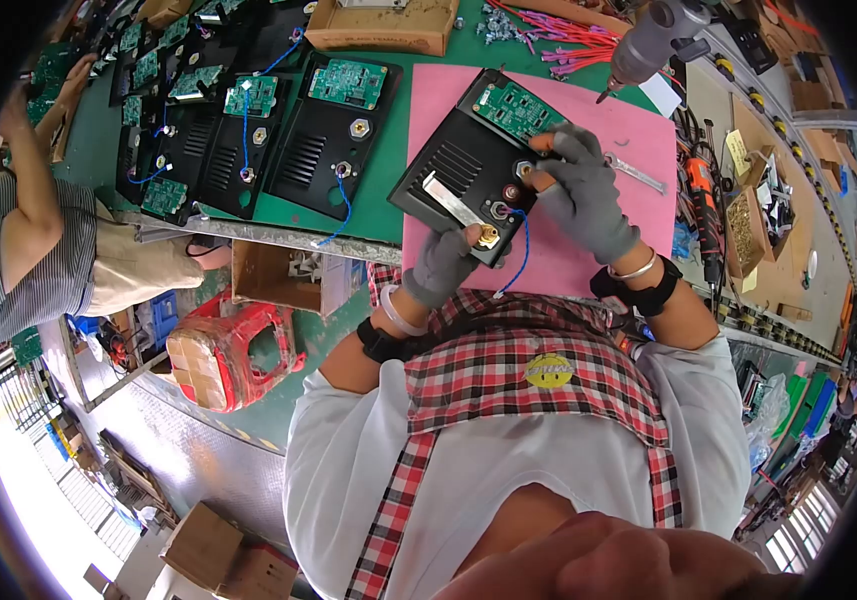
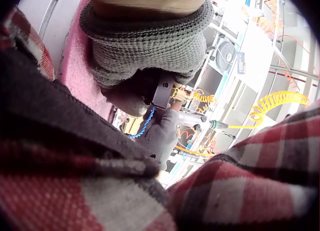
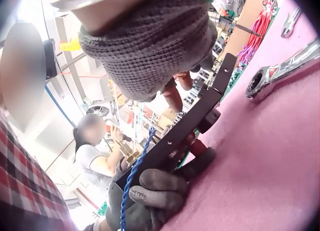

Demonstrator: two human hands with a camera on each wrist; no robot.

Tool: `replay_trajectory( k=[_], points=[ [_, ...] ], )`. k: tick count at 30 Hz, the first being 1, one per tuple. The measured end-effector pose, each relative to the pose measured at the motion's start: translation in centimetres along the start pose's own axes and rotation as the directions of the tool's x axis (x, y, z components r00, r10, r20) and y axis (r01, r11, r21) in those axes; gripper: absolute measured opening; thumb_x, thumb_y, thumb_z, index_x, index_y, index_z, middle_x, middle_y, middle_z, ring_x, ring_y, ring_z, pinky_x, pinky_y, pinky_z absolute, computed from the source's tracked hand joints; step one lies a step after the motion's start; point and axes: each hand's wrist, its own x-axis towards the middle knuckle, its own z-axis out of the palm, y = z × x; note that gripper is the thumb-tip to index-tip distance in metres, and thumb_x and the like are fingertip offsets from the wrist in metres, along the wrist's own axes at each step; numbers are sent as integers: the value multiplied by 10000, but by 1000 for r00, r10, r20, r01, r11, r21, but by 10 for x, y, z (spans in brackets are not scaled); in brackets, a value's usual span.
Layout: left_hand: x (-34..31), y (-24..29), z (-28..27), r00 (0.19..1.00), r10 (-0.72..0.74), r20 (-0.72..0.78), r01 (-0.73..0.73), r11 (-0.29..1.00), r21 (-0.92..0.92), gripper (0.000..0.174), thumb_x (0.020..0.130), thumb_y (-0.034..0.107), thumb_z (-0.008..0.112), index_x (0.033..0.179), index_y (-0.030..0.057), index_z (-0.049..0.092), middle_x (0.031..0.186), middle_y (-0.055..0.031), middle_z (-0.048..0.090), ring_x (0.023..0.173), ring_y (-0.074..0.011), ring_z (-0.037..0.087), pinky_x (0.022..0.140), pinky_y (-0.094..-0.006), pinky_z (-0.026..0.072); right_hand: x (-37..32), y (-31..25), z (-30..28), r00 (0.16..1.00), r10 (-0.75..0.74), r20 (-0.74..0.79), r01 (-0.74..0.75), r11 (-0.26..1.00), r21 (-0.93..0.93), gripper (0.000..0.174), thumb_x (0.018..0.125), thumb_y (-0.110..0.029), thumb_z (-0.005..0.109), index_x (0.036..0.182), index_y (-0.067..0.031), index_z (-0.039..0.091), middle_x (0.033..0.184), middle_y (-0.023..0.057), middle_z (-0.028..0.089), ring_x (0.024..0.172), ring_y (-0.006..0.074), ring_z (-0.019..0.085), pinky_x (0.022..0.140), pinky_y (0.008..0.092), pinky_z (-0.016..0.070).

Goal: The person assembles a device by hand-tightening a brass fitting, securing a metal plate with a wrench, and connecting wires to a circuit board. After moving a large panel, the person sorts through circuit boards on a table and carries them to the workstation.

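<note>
Left hand (image 1: 443, 270) is clamping the near edge of a black panel (image 1: 488, 176), which is sitting tilted over the pink mat (image 1: 638, 130); right hand (image 1: 583, 190) is crooking its fingers by a round fitting (image 1: 523, 170) — pinching or merely touching, cannot tell. Panel is looking stiff, fairly light, perhaps slick; circuit board (image 1: 518, 110) is probably fragile — bare edges are offering the safest hold.

Panel (image 1: 478, 165): solid black. Circuit board (image 1: 518, 108): green. Twisted cable (image 1: 525, 255): blue. Left hand (image 1: 442, 266): grey-gloved. Right hand (image 1: 586, 190): grey-gloved. Mat (image 1: 638, 225): plain pink. Bench top (image 1: 373, 192): green. Apron (image 1: 478, 390): red, black and white check; its emblem (image 1: 549, 371) is yellow. Shirt (image 1: 508, 460): plain white. Bystander's top (image 1: 53, 240): striped grey. Stool (image 1: 238, 370): red. Power tool (image 1: 700, 180): orange and black.
</note>
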Motion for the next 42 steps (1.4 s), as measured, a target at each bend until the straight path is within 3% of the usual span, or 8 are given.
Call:
replay_trajectory(
  k=[3,6,9,18,30,33,36,42],
  points=[
    [0,1,1,1000,4,11,-4,1000,13,511,810,407,580,1124,18,472,942,-86,576,778,-180,571,648,-304,459,0,-4,2,984,-163,73,167,984,-57,160,764,-227,601,802,-84,663,1017,57,566,1053,273,473,843,369,430],
    [-1,3,3,1000,11,18,-11,1000,11,497,816,393,572,1128,20,468,956,-83,570,776,-177,567,647,-302,457,2,-1,-4,1000,-28,-3,28,999,-26,150,764,-224,598,797,-90,658,1032,51,561,1073,278,467,853,366,430],
    [1,2,2,1000,-8,14,8,1000,6,481,821,377,560,1131,22,465,962,-80,566,769,-172,561,641,-298,452,-1,0,1,985,-163,62,163,987,5,143,764,-213,593,790,-86,652,1026,55,561,1064,286,465,846,367,427],
    [-2,9,9,1000,-10,-14,11,997,76,486,819,386,539,1120,11,472,954,-81,563,782,-169,553,653,-297,446,-4,11,4,999,4,41,-5,999,37,158,721,-202,636,821,-80,639,1046,57,544,1095,288,437,876,392,405],
    [2,1,7,998,54,-43,-51,997,61,547,806,391,580,1180,17,438,1015,-83,558,851,-150,570,706,-296,472,-1,-7,8,994,-16,109,26,996,-89,191,623,-141,687,770,-104,572,979,42,510,1079,301,437,871,407,399],
    [0,8,6,996,-32,79,32,999,3,535,814,368,574,1193,19,430,1059,-81,549,905,-165,564,760,-296,466,1,-3,7,992,-64,109,67,997,-22,145,666,-186,646,758,-90,588,983,53,510,1056,260,437,873,404,398],
    [0,8,16,999,35,-10,-34,999,41,484,840,332,522,1198,27,406,1019,-59,531,850,-136,543,688,-278,468,-2,-6,15,996,-50,73,58,992,-115,167,652,-197,659,764,-94,590,970,39,518,1057,254,444,871,395,401],
    [-1,4,1,997,-31,66,30,999,23,497,827,350,549,1181,20,437,1029,-74,549,877,-167,558,763,-320,453,-1,-7,15,998,-47,52,50,997,-64,182,660,-203,657,776,-81,590,963,45,532,1034,253,469,864,393,401]
  ],
)
